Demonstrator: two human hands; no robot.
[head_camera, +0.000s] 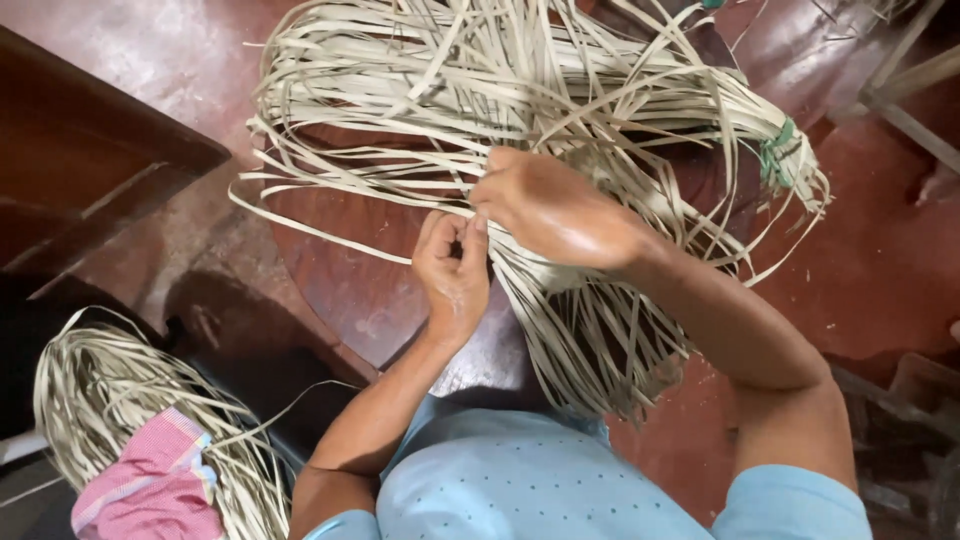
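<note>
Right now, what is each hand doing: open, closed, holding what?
Left hand: closed, pinching pale straw strips.
Right hand: closed over the same strips; what exactly it grips is hidden.

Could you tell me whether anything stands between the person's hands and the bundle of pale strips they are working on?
Nothing visible does. The left hand pinches a strip, and the right hand rests directly in the bundle of pale strips on the round wooden stool.
</note>
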